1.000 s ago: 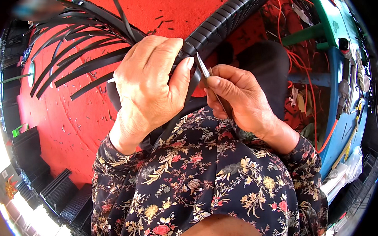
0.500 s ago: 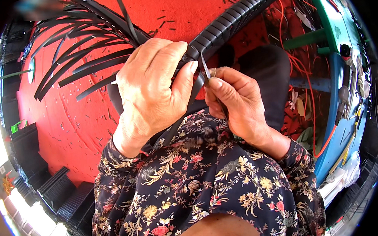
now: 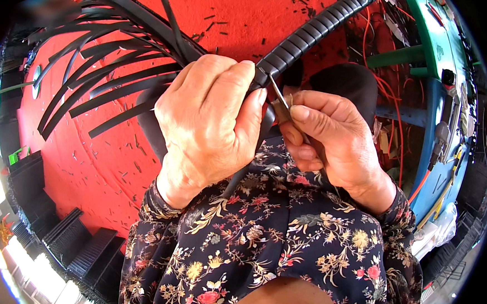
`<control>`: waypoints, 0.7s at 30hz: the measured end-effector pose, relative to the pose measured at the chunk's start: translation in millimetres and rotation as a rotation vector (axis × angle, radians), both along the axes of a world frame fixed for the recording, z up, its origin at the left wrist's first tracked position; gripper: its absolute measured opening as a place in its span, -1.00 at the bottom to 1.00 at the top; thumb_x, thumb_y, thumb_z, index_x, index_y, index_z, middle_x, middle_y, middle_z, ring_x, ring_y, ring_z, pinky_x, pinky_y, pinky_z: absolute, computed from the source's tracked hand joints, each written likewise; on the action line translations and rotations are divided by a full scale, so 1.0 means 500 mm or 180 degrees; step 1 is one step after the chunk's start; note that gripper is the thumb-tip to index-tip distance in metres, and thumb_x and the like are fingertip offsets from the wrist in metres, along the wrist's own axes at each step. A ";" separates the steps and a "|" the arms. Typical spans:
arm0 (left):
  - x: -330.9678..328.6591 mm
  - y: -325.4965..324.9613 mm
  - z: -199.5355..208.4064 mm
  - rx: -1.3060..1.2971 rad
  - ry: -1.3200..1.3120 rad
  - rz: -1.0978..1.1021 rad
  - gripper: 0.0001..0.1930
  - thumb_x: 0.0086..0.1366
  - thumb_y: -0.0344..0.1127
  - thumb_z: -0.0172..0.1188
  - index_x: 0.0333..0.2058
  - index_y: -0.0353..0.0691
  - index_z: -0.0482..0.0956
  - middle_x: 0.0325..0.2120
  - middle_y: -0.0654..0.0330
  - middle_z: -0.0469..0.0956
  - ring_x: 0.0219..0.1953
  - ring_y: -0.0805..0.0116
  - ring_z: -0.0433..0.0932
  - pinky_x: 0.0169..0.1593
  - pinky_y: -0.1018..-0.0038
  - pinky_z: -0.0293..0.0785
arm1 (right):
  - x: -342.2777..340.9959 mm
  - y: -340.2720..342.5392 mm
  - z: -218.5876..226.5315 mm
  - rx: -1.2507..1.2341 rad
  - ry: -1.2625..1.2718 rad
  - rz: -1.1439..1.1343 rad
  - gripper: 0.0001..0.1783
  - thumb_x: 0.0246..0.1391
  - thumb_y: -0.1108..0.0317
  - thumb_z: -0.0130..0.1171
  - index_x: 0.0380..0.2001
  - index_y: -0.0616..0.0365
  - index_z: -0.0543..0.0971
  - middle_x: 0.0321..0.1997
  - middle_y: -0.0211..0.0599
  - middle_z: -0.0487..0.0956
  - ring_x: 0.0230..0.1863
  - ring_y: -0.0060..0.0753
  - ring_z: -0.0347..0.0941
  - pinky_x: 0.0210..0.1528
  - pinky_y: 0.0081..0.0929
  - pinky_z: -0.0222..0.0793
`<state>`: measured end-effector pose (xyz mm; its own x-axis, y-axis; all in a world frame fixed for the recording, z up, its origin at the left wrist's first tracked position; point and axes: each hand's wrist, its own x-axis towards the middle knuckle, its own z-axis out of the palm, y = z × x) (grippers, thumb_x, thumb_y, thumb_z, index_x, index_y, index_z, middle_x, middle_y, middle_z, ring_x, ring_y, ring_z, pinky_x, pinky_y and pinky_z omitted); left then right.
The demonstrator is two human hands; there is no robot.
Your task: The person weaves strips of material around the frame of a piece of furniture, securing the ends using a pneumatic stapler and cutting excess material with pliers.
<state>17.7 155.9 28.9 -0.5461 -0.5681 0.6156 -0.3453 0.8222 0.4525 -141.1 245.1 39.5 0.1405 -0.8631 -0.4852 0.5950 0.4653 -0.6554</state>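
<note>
A curved black frame (image 3: pixel 314 33), wrapped in flat bands side by side, runs from my hands to the upper right. My left hand (image 3: pixel 206 129) is closed round its near end, thumb and forefinger pinching at the last wraps. Between thumb and fingers my right hand (image 3: pixel 337 132) holds a thin pointed metal tool (image 3: pixel 277 88), its tip touching the edge of a wrap just right of my left fingertips. Whether it is a blade or an awl I cannot make out. Long loose black strips (image 3: pixel 116 81) fan out to the left beyond my left hand. One strip hangs below my fingers, partly hidden.
Red matting (image 3: pixel 97 172) covers the floor, littered with small black offcuts. At the right stands a blue and green bench (image 3: pixel 435 56) with a power tool (image 3: pixel 443 128) and a plastic bag (image 3: pixel 443 226) on it. Orange cords (image 3: pixel 387 87) trail beside it. Black woven pieces (image 3: pixel 85 245) stand lower left.
Both hands have shifted slightly right, with the wrapped frame. The metal tool now leans more, its handle end drawn right and down, its tip still at the wrap's edge.
</note>
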 end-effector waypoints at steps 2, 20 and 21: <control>-0.016 0.039 0.016 -0.0040 0.0021 0.0051 -0.77 -0.06 -0.56 0.26 -0.34 -0.42 0.55 -0.49 0.01 0.53 -0.49 0.18 0.53 -0.39 0.45 0.45 | -0.016 0.036 0.020 0.0085 -0.0195 0.0000 -0.76 0.22 0.29 0.01 -0.27 0.30 0.42 -0.54 -0.36 0.35 -0.66 -0.70 0.14 -0.73 -0.75 -0.02; 0.012 0.036 0.048 -0.0041 -0.0357 -0.0282 -0.60 -0.24 -0.55 0.23 -0.29 -0.47 0.54 -0.44 -0.02 0.47 -0.48 0.08 0.50 -0.42 0.36 0.44 | -0.013 0.022 0.064 0.0335 -0.0371 0.0149 -0.74 0.27 0.31 -0.09 -0.23 0.33 0.45 -0.61 -0.45 0.31 -0.69 -0.75 0.07 -0.71 -0.75 -0.02; 0.010 0.034 0.046 -0.0037 -0.0362 -0.0282 -0.59 -0.26 -0.55 0.24 -0.28 -0.48 0.53 -0.44 -0.03 0.47 -0.48 0.08 0.50 -0.42 0.36 0.44 | -0.019 0.020 0.060 0.0181 -0.0016 0.0279 -0.71 0.24 0.30 -0.06 -0.16 0.35 0.40 -0.60 -0.37 0.34 -0.73 -0.76 0.07 -0.76 -0.78 -0.07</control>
